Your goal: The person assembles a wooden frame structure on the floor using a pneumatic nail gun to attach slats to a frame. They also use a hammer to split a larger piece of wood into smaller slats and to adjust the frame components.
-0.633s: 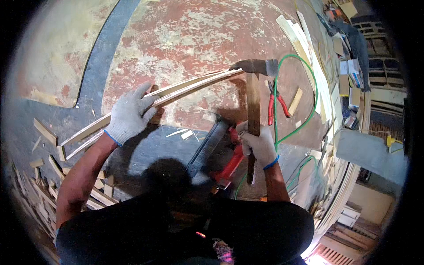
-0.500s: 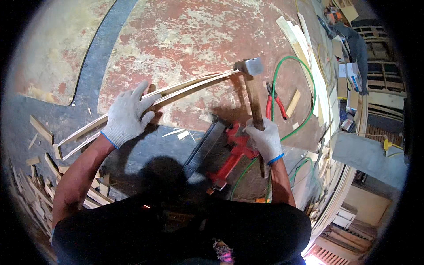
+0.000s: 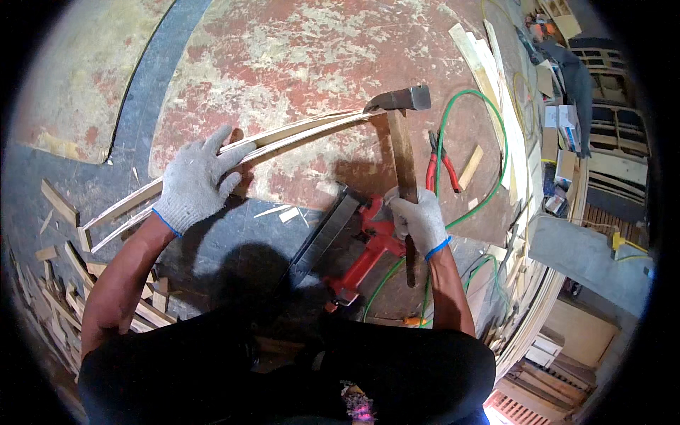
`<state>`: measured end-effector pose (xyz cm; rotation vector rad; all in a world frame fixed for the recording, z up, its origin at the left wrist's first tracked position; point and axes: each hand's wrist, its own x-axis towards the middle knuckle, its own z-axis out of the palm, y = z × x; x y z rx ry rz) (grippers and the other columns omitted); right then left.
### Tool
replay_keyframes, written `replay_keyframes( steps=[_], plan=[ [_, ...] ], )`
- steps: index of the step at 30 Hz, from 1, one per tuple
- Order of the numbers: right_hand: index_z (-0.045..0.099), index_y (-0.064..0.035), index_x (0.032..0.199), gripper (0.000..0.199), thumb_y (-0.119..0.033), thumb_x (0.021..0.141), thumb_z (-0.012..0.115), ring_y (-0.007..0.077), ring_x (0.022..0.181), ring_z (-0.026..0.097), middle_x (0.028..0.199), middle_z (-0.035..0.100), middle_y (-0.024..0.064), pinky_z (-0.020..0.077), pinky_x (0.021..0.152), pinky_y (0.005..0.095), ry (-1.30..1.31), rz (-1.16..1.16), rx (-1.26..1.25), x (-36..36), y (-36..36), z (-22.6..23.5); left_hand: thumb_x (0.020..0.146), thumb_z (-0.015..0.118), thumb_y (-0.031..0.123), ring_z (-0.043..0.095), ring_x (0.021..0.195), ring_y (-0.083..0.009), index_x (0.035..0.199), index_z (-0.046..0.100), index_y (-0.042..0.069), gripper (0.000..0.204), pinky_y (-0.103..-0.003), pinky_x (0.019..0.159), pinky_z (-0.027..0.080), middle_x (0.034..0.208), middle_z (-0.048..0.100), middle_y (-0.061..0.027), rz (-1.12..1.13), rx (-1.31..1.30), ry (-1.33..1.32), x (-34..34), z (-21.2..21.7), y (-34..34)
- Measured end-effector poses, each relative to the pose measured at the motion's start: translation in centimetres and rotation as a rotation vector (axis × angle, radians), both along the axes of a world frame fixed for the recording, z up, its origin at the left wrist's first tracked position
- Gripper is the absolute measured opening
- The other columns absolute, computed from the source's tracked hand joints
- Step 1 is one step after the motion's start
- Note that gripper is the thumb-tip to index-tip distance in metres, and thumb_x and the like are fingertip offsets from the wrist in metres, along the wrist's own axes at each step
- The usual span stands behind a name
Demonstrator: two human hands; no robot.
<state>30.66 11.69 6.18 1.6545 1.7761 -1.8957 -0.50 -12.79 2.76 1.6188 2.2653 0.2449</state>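
My right hand (image 3: 418,218), in a white knit glove, is closed around the wooden handle of a hammer (image 3: 401,152). Its dark metal head points away from me, and the claw sits at the far end of two long, thin wood strips (image 3: 283,139). Whether the claw is wedged between them, I cannot tell. My left hand (image 3: 195,180), gloved too, lies across the strips farther down with its fingers spread. Between my arms, near my right hand, a red and black nail gun (image 3: 361,258) rests on the dark surface.
Red-handled pliers (image 3: 440,170) and a short wood block (image 3: 470,167) lie right of the hammer, beside a looping green hose (image 3: 504,134). Long pale strips (image 3: 489,78) are stacked beyond. Wood offcuts (image 3: 60,202) crowd the left; an orange-handled tool (image 3: 413,321) lies near me.
The hammer head has turned, so its claw now shows at the strips' end. My left hand has shifted slightly left and stays over the strips.
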Motion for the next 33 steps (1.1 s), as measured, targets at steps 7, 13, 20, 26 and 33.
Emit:
replay_keyframes(
  steps=[7,13,20,26,33],
  plan=[
    [0.07,-0.0059,0.094,0.008,-0.014,0.092,0.069,0.0079,0.049,0.051,0.065,0.061,0.0004,0.0389,0.041,0.0256,0.001,0.016,0.013,-0.2,-0.4,-1.2,0.092,0.07,0.027,0.059,0.123,-0.0403,0.149,0.055,0.027,0.059,-0.05,0.101,0.048,0.152,0.05,-0.0207,-0.01,0.01,0.019,-0.2,-0.3,-0.2],
    [0.071,-0.0073,0.092,0.007,-0.014,0.093,0.069,0.0071,0.049,0.051,0.064,0.06,-0.0011,0.0386,0.042,0.026,-0.03,0.045,0.054,-0.4,-0.7,-1.6,0.093,0.07,0.025,0.059,0.123,-0.0392,0.149,0.055,0.027,0.058,-0.049,0.102,0.048,0.149,0.052,-0.0189,0.002,-0.006,-0.014,-0.1,0.1,0.3],
    [0.071,-0.0022,0.091,0.016,-0.018,0.093,0.07,0.0155,0.056,0.057,0.065,0.062,0.0033,0.0469,0.054,0.0345,-0.037,0.207,0.349,0.2,-1.2,-3.3,0.093,0.07,0.023,0.06,0.123,-0.0377,0.148,0.056,0.026,0.057,-0.049,0.101,0.05,0.147,0.054,-0.0173,-0.001,0.053,-0.017,-0.3,-0.5,-0.1],
    [0.072,-0.0006,0.095,0.026,-0.026,0.094,0.066,0.0364,0.076,0.07,0.08,0.069,0.0221,0.0549,0.07,0.0449,-0.202,0.409,0.55,-0.4,-0.8,-3.2,0.093,0.07,0.023,0.064,0.115,-0.0374,0.146,0.058,0.025,0.054,-0.047,0.094,0.053,0.137,0.06,-0.0157,-0.02,0.104,0.016,-0.9,-1.6,-0.4],
    [0.074,-0.0039,0.101,0.032,-0.032,0.092,0.063,0.0464,0.093,0.069,0.095,0.071,0.0268,0.0547,0.083,0.056,-0.372,0.535,0.757,-3.5,-0.1,-2.3,0.097,0.066,0.038,0.069,0.088,-0.0363,0.143,0.062,0.028,0.047,-0.048,0.077,0.054,0.099,0.066,-0.0128,0.087,-0.079,-0.12,-3.5,-0.7,1.3]
  ],
)
